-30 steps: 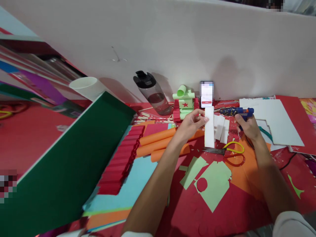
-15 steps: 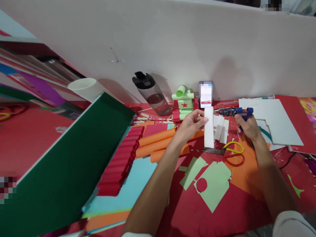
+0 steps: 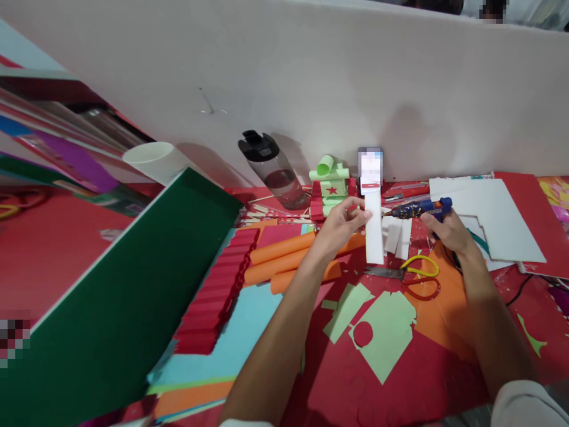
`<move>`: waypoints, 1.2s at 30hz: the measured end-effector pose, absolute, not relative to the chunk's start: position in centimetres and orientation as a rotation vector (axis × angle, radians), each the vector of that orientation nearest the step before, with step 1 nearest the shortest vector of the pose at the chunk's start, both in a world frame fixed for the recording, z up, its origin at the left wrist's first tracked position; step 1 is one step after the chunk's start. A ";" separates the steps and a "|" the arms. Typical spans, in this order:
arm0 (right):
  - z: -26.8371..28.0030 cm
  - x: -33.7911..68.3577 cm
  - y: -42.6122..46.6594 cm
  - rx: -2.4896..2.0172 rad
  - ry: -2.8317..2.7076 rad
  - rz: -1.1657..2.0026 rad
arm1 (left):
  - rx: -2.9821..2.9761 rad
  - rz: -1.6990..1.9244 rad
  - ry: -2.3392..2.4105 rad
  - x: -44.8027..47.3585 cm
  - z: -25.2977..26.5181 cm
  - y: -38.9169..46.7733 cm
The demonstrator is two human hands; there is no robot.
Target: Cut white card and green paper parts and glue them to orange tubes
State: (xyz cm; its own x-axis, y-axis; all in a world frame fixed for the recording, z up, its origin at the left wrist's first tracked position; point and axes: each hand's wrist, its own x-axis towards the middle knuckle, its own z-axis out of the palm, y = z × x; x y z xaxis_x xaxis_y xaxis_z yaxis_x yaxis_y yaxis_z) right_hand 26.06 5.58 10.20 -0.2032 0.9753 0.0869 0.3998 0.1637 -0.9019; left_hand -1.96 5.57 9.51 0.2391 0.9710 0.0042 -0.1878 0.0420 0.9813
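In the head view, the left grip [image 3: 340, 225] pinches 1 white strip [image 3: 374, 237] at its left edge, below the phone [image 3: 370, 184] as seen here. The right grip [image 3: 448, 230] is closed round 1 blue glue gun [image 3: 414, 209], its nozzle at the strip's right edge; whether they touch, I cannot tell. Smaller white pieces [image 3: 395, 236] lie just right of the strip; 1 pair of scissors [image 3: 406, 273] rests nearer on the red tabletop [image 3: 347, 391], beside green paper [image 3: 389, 338].
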 end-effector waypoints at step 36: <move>10.2 26.0 5.6 -1.260 -1.690 1.001 | 1.127 1.120 0.951 -1.8 9.3 5.7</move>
State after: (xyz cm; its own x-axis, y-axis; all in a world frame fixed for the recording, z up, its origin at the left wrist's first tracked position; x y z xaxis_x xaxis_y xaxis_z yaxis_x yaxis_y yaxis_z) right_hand 25.98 5.61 10.18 -0.1984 0.9713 0.1316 0.3511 0.1957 -0.9156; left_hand -1.83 5.69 9.26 0.1957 0.9804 -0.0231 -0.1816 0.0594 0.9816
